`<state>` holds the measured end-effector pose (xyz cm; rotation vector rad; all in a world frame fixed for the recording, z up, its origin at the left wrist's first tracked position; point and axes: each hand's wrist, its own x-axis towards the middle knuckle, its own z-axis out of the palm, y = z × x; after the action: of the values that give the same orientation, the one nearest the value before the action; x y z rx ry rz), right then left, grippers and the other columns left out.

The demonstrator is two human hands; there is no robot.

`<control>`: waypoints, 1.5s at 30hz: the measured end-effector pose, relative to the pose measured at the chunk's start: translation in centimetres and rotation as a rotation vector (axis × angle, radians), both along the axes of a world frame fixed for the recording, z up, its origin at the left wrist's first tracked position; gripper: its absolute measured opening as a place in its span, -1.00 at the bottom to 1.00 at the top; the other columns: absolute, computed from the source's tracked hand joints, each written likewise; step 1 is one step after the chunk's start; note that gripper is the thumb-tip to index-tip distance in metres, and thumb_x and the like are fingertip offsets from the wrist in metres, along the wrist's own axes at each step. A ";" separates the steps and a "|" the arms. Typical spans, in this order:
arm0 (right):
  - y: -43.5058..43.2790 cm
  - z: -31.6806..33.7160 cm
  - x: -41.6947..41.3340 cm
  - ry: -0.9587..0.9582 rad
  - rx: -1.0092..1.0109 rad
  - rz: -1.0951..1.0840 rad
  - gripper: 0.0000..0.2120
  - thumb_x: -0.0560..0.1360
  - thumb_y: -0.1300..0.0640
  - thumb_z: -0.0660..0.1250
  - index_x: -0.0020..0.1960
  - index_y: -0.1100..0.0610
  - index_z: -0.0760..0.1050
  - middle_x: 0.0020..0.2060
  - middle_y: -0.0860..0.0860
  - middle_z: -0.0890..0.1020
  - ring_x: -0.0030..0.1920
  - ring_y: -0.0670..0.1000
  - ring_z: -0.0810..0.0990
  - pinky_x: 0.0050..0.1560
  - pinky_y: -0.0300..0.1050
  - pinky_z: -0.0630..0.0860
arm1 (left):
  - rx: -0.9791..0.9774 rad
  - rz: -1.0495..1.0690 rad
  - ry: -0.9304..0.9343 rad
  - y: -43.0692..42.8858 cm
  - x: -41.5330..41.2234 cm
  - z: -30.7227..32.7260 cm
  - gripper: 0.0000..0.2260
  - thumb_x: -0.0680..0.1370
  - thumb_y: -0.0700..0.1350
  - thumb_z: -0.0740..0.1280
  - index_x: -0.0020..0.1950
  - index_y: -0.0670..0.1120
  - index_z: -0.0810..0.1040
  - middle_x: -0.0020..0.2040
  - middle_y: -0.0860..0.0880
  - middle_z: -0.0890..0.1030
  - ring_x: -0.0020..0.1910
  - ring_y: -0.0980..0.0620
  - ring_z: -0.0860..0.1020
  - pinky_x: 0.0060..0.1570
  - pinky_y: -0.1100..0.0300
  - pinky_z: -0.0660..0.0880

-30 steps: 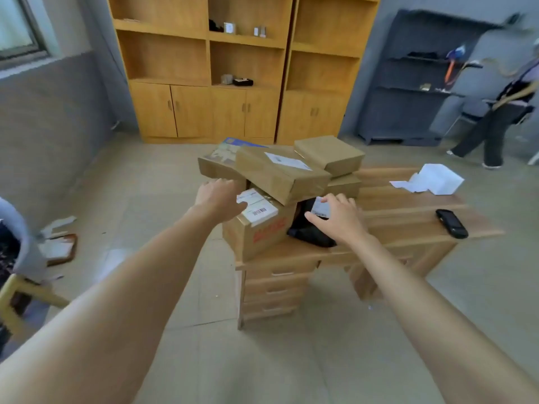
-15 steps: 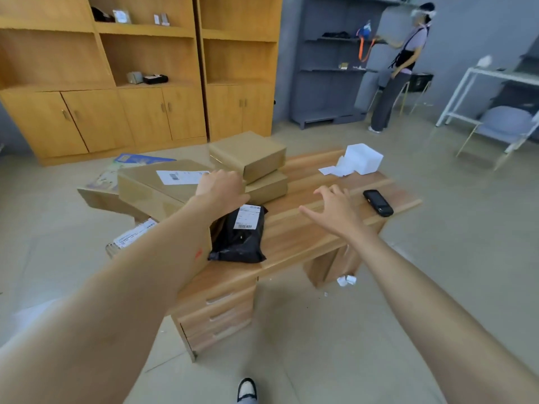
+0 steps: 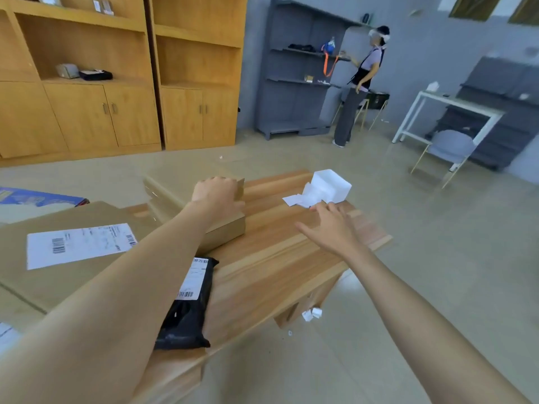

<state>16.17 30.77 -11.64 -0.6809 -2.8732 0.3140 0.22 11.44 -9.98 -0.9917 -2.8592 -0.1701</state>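
My left hand point(image 3: 217, 193) lies on the upper of two small stacked cardboard boxes point(image 3: 172, 189), with its fingers curled over the box's far right corner. My right hand point(image 3: 329, 225) hovers low over the wooden desk point(image 3: 277, 258) with fingers straight and spread, holding nothing. A black mailer bag point(image 3: 189, 304) with a white label lies under my left forearm. A large cardboard box point(image 3: 78, 246) with a shipping label fills the left side.
A white foam box point(image 3: 331, 185) and loose papers sit at the desk's far end. Another person point(image 3: 358, 83) stands at a grey shelf unit point(image 3: 291, 68). Wooden cabinets point(image 3: 116, 83) line the back wall. A grey chair point(image 3: 449, 147) stands at right.
My left hand moved from the large box onto the small stacked boxes. My right hand left the black bag and reached right, over where a black handset lay. The view swung right.
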 end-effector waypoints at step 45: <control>10.0 -7.4 -38.8 -0.178 -0.070 0.758 -0.37 0.49 -0.29 0.24 0.40 0.08 0.30 0.31 0.11 0.39 0.33 0.15 0.33 0.26 -0.01 0.29 | 0.066 0.960 -0.271 2.4 -17.9 -9.3 -0.45 0.51 0.18 0.30 0.40 -0.07 0.36 0.35 -0.12 0.42 0.24 -0.14 0.45 0.11 0.00 0.45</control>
<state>-22.60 40.73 -19.05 0.4309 -3.1811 0.4623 -17.68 13.83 -19.27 0.5014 -3.1633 -0.3091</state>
